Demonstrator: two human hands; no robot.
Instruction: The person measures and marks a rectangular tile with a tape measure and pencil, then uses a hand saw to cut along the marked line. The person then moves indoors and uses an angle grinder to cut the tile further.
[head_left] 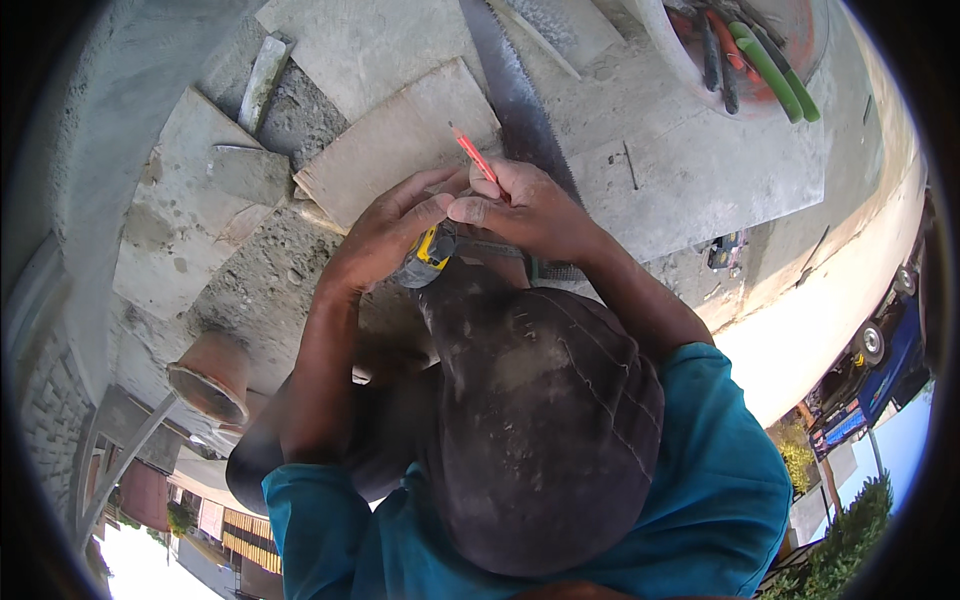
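Observation:
A red pencil (472, 151) is in my right hand (530, 208), pinched between the fingers with its dark point up and to the left. My left hand (392, 228) meets it from the other side, fingers curled and thumb against the right hand's fingertips. What the left fingers enclose is hidden. Just below the left thumb shows a yellow and black tape measure (430, 254); whether that hand grips it, I cannot tell. Beyond the hands lies a dusty flat tile (400, 140), and beside it a handsaw (518, 105) with its toothed edge to the right.
A bucket (680, 60) with green- and red-handled tools stands far right. A large grey sheet (710, 175) lies right of the saw. Broken slabs (165, 230) and rubble (265, 270) cover the left, with a clay-coloured pot (210, 370) nearer. Dusty dark cloth (550, 430) fills the near middle.

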